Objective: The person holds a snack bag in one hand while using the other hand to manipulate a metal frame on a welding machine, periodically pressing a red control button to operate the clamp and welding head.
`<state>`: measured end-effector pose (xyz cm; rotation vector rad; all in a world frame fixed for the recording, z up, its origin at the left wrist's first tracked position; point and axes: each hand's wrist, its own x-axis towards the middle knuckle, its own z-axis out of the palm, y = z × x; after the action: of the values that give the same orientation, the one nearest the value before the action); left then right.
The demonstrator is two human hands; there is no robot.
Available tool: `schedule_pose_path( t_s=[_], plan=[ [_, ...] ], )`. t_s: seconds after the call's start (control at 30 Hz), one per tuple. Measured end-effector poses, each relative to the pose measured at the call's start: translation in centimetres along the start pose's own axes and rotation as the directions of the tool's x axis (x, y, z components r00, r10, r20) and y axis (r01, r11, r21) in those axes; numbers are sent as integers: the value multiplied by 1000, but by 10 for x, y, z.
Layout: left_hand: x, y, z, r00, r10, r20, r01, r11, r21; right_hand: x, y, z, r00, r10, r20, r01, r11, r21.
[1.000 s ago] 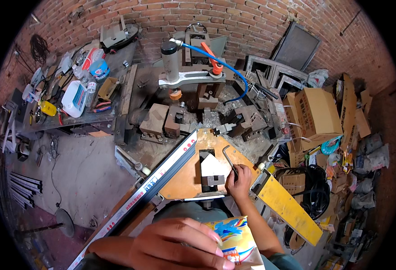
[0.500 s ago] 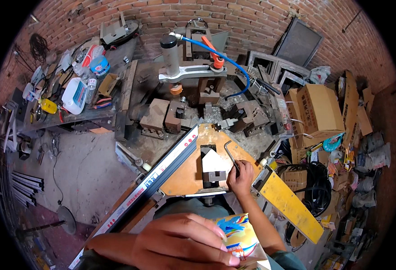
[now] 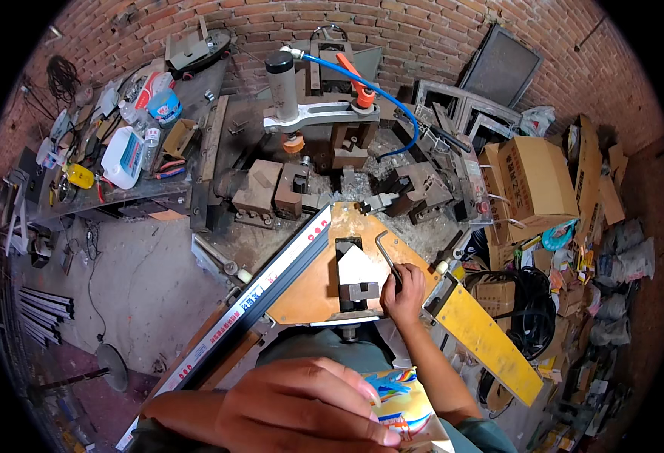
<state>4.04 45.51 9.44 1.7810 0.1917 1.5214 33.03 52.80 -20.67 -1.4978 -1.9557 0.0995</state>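
Observation:
My right hand grips a bent metal hex key over the orange triangular plate of a corner-joining machine. The key's long end points down toward the plate, beside the white pointed block at the plate's middle. My left hand is close to the camera at the bottom, fingers closed on a colourful printed packet. A long dark profile with a white strip lies along the plate's left edge.
A yellow arm runs off the plate to the lower right. Behind stand a press with a blue hose, metal blocks, cardboard boxes on the right, and a cluttered bench with a white jug on the left.
My right hand has shifted a little with the hex key, which now stands more upright over the plate. My left hand has stayed on the packet.

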Motion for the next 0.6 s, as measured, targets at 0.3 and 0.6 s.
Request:
schedule_pose_path(
  t_s=[0.3, 0.6],
  plan=[
    [0, 0, 2, 1000, 28, -4, -28, 1000, 7, 47, -11, -9, 968, -168, 188, 167, 986, 23],
    [-7, 29, 11, 968, -235, -88, 239, 970, 43, 65, -1, 3, 927, -243, 287, 249, 968, 15]
  ],
)
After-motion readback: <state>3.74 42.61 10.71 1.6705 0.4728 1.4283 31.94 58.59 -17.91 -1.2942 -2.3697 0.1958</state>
